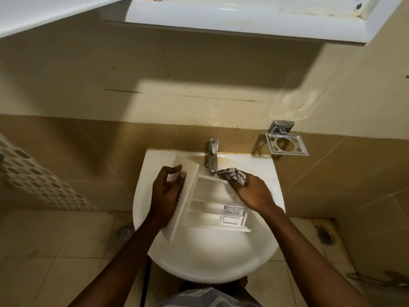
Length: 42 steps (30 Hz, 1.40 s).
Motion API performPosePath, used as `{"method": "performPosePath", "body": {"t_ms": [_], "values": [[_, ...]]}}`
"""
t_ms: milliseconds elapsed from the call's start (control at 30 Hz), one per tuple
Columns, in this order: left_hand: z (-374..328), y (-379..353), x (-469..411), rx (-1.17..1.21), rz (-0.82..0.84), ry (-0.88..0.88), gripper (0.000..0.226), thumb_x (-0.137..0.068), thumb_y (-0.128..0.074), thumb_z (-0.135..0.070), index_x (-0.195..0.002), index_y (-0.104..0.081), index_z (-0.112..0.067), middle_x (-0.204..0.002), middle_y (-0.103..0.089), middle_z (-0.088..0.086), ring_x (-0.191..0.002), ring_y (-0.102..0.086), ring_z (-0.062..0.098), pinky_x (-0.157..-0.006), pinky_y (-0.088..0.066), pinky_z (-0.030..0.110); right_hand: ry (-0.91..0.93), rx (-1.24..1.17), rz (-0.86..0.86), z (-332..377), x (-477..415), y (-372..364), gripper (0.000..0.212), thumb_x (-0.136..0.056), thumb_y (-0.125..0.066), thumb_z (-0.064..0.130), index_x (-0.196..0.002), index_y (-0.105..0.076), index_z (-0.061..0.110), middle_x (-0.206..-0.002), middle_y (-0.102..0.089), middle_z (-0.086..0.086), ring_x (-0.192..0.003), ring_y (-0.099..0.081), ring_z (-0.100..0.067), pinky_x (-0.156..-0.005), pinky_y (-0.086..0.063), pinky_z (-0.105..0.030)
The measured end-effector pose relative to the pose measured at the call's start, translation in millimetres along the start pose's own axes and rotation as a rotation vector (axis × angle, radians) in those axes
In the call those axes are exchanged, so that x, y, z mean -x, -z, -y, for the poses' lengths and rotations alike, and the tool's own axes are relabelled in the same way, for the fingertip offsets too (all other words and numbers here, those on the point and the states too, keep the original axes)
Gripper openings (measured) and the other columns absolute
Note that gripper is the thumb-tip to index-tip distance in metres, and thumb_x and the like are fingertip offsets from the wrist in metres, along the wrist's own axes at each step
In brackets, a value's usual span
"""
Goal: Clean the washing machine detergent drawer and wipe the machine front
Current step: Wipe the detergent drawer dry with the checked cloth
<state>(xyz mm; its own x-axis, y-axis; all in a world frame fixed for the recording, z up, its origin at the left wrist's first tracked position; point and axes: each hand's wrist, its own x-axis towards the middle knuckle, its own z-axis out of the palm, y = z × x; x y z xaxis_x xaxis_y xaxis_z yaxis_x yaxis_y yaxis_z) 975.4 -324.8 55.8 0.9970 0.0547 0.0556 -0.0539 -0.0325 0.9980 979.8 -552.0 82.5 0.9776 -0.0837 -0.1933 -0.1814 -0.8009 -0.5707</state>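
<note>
Far left, a perforated panel (33, 178) is leaning by the wall and a floor drain (125, 232) is sitting just beside the sink (199, 258); neither is in play. The left hand (168, 191) is gripping the drawer (212, 204) by its front panel, fingers and thumb curled round the panel's top edge, holding it tilted over the basin. The drawer is lying across the sink with its compartments facing up and its far corner reaching under the tap (212, 156). I can't tell if water is running. The right hand (252, 193) is pinching a patterned cloth (232, 175) in its fingertips and pressing it at the drawer's far right corner, just beside the spout. This looks like the drawer-scrubbing step, well short of done: the machine front isn't in view at all. The next move probably calls for working the cloth into each compartment, including the small insert near the right end, while the left hand is steadying the panel. Room is tight at the back, with the tap close to the cloth hand, and the drawer's right end is reaching close to the basin's right wall. There is more open basin toward the person. On the right, a metal holder (286, 144) is sticking out from the wall, well apart from the hands. A cabinet (243, 16) is hanging overhead.
</note>
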Motion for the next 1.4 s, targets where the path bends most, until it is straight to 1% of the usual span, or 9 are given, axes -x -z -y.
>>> {"method": "performPosePath", "body": {"t_ms": [300, 433, 567, 800, 967, 1067, 1167, 1300, 1400], "values": [[-3.8, -18.4, -4.5, -0.032, 0.001, -0.022, 0.024, -0.099, -0.054, -0.011, -0.119, -0.054, 0.002, -0.073, -0.065, 0.0, -0.054, -0.064, 0.004, -0.049, -0.046, 0.013, 0.139, -0.154, -0.059, 47.3, -0.1, -18.1, 0.027, -0.095, -0.052, 0.048, -0.095, -0.069, 0.027, -0.094, -0.074, -0.003, -0.09, -0.065, -0.024, -0.077, -0.046, -0.036], [-4.0, -4.1, -3.1, 0.031, -0.044, -0.014, 0.02, -0.097, -0.057, -0.012, -0.113, -0.057, 0.0, -0.072, -0.069, 0.002, -0.054, -0.066, 0.007, -0.049, -0.049, 0.019, -0.019, -0.092, -0.037, 0.3, -10.0, 1.8, 0.033, -0.095, -0.052, 0.049, -0.115, -0.07, 0.029, -0.112, -0.073, -0.003, -0.103, -0.064, -0.026, -0.089, -0.049, -0.036], [0.1, 4.0, -2.8, 0.022, -0.032, -0.023, 0.023, -0.093, -0.061, -0.023, -0.108, -0.059, -0.006, -0.076, -0.073, 0.0, -0.057, -0.068, 0.015, -0.052, -0.053, 0.026, -0.174, -0.082, -0.01, -2.7, -18.8, -2.0, 0.037, -0.092, -0.054, 0.048, -0.111, -0.07, 0.02, -0.113, -0.071, -0.012, -0.104, -0.063, -0.034, -0.089, -0.048, -0.039], [3.2, 1.3, 2.8, 0.027, -0.059, -0.007, 0.016, -0.095, -0.058, -0.02, -0.106, -0.06, -0.008, -0.08, -0.069, 0.007, -0.056, -0.066, 0.008, -0.051, -0.052, 0.021, 0.062, -0.242, 0.024, 55.7, -4.9, -26.8, 0.029, -0.092, -0.056, 0.05, -0.101, -0.072, 0.028, -0.103, -0.074, -0.003, -0.097, -0.065, -0.024, -0.084, -0.05, -0.038], [7.6, 22.7, 7.1, 0.102, -0.089, 0.029, 0.015, -0.09, -0.06, -0.029, -0.099, -0.062, -0.017, -0.079, -0.073, 0.003, -0.06, -0.069, 0.016, -0.053, -0.055, 0.028, -0.124, -0.153, 0.11, 5.6, -19.7, -8.5, 0.058, -0.076, -0.051, 0.068, -0.107, -0.071, 0.023, -0.107, -0.073, -0.008, -0.098, -0.065, -0.028, -0.089, -0.051, -0.044], [12.7, 19.3, 3.7, 0.136, -0.157, 0.109, 0.016, -0.097, -0.057, -0.027, -0.092, -0.06, -0.012, -0.076, -0.072, -0.005, -0.065, -0.069, 0.012, -0.057, -0.056, 0.027, -0.113, -0.31, -0.176, 13.4, -11.6, -20.3, 0.051, -0.081, -0.055, 0.061, -0.115, -0.07, 0.026, -0.112, -0.073, 0.0, -0.105, -0.065, -0.023, -0.094, -0.05, -0.043], [17.4, 12.0, -2.7, 0.198, -0.221, 0.224, 0.023, -0.099, -0.056, -0.029, -0.095, -0.061, -0.007, -0.075, -0.07, -0.006, -0.069, -0.068, 0.012, -0.062, -0.056, 0.028, 0.132, -0.472, -0.564, 39.8, 18.3, -50.1, 0.035, -0.087, -0.057, 0.028, -0.12, -0.065, 0.016, -0.119, -0.067, 0.0, -0.112, -0.058, -0.019, -0.099, -0.046, -0.038], [17.5, 2.9, -5.4, 0.246, -0.228, 0.3, 0.025, -0.099, -0.057, -0.03, -0.099, -0.062, -0.005, -0.078, -0.07, -0.002, -0.072, -0.069, 0.017, -0.061, -0.056, 0.029, 0.425, -0.015, -0.307, 43.5, 46.0, -82.2, 0.056, -0.07, -0.065, 0.011, -0.125, -0.061, 0.02, -0.127, -0.061, 0.001, -0.122, -0.051, -0.021, -0.107, -0.034, -0.032], [15.8, 7.0, -6.5, 0.16, -0.195, 0.27, 0.024, -0.097, -0.059, -0.033, -0.097, -0.063, -0.01, -0.087, -0.072, 0.006, -0.076, -0.071, 0.023, -0.065, -0.06, 0.036, 0.287, 0.061, -0.152, 27.1, 41.9, -74.0, 0.037, -0.075, -0.062, 0.018, -0.111, -0.067, 0.02, -0.108, -0.07, -0.001, -0.104, -0.061, -0.027, -0.094, -0.043, -0.034]]}}
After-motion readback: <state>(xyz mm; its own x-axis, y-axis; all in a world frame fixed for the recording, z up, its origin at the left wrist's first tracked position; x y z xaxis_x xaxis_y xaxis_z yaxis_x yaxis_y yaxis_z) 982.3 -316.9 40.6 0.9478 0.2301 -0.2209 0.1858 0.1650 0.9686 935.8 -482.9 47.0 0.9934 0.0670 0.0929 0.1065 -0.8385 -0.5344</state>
